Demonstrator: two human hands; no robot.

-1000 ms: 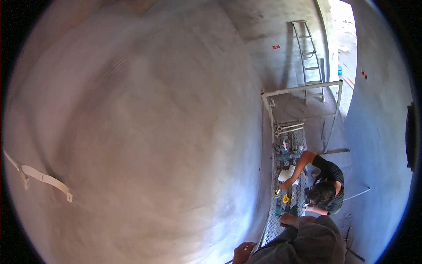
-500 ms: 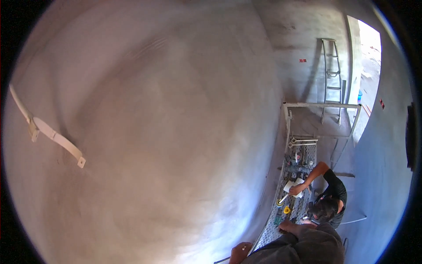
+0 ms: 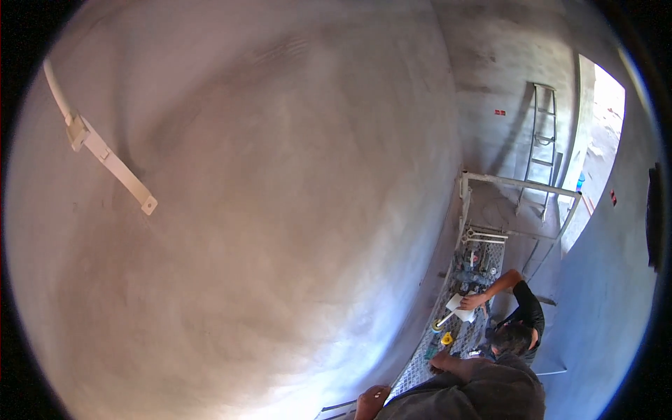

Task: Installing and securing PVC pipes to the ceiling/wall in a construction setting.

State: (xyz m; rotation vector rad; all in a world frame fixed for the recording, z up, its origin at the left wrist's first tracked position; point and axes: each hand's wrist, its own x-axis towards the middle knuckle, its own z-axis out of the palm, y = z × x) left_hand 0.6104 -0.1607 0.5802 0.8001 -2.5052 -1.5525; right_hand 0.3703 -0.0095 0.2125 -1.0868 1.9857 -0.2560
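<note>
At the lower edge, my left hand (image 3: 372,402) rests at the wall-side edge of a metal mesh platform (image 3: 407,379). Its fingers look curled, and what they hold, if anything, is hidden. My right hand (image 3: 440,362) lies low over the platform near a small green thing; its fingers are too small and shaded to read. Just beyond it sits a round yellow thing (image 3: 446,339). A co-worker in black bends over the platform, and that person's hand (image 3: 473,302) reaches over a white object (image 3: 463,309) with a pale handle-like bar.
A bare grey plastered wall (image 3: 266,210) fills the left, with a white strap-like bracket (image 3: 115,164) in front. Metal frame rails (image 3: 521,183) stand at the platform's far end. Beyond them, a ladder (image 3: 544,150) leans on the wall beside a bright opening (image 3: 603,133).
The view has tilted, so the ladder and frame sit lower and the bracket further right and higher. The co-worker's hand is still at the white object. My hands stay by the platform.
</note>
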